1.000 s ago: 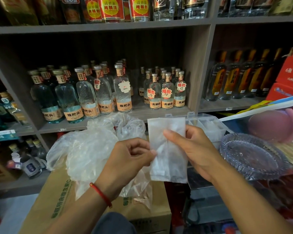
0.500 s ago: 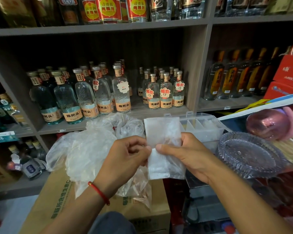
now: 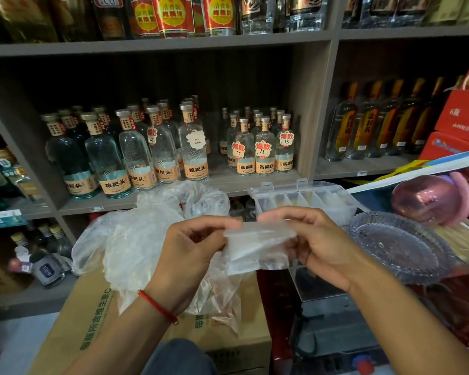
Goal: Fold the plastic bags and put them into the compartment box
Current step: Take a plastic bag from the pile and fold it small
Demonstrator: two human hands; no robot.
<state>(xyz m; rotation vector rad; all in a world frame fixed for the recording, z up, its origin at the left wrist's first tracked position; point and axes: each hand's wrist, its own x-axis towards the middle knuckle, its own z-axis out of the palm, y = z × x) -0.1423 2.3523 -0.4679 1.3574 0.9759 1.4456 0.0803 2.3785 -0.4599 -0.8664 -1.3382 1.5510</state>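
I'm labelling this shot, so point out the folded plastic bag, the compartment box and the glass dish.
folded plastic bag (image 3: 257,247), head view, its flat middle
compartment box (image 3: 303,201), head view, its dividers
glass dish (image 3: 398,247), head view, its ribbed centre

One view only, from a wide-angle camera on the person's head, looking forward and slightly down. It sits close above the left hand (image 3: 192,255) and right hand (image 3: 317,247), which fill the lower centre. Straight ahead it faces grey wooden shelves (image 3: 157,46) of glass bottles, whose lines bow toward the frame edges.
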